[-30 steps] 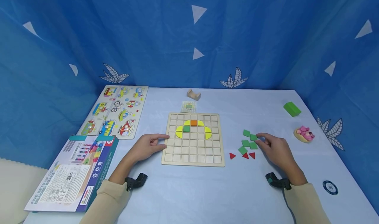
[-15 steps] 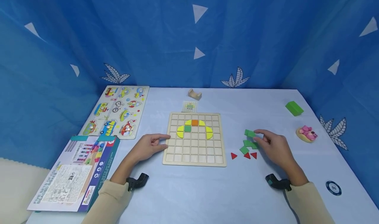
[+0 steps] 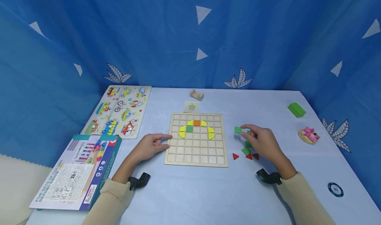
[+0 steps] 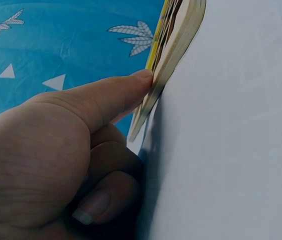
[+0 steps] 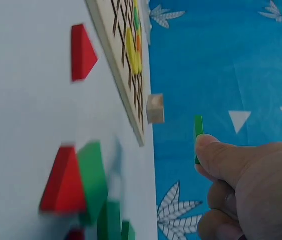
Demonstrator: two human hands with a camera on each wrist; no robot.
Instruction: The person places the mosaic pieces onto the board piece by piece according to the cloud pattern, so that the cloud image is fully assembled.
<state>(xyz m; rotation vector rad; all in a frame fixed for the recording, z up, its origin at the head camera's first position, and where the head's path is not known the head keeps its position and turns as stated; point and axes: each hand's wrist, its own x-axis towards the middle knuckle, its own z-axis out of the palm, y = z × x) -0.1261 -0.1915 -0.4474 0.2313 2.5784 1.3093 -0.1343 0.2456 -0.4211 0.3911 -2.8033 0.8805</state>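
My left hand point(image 3: 150, 147) rests at the left edge of a wooden grid board point(image 3: 196, 151), its thumb and index finger touching the rim. Seen from the left wrist, the thumb point(image 4: 116, 95) lies against the board's side. To the right of the board, my right hand point(image 3: 263, 142) pinches a green square tile point(image 3: 238, 129) between thumb and index finger, held above the table in the right wrist view. Below it lie more green tiles point(image 3: 245, 151), partly hidden by the hand, and red triangles point(image 3: 235, 156). Yellow quarter-round pieces point(image 3: 211, 135), an orange square point(image 3: 196, 123) and a green square point(image 3: 189, 128) sit on the board.
A pattern card point(image 3: 191, 107) and a small wooden holder point(image 3: 197, 95) stand behind the board. Leftward lie a vehicle puzzle point(image 3: 117, 112) and a box point(image 3: 71, 175). At right are a green block point(image 3: 296, 110), a pink figure point(image 3: 308, 135) and a round chip point(image 3: 335, 189).
My right hand has picked a green tile from the pile and moved left with it toward the board. My left hand has stayed at the board's edge.
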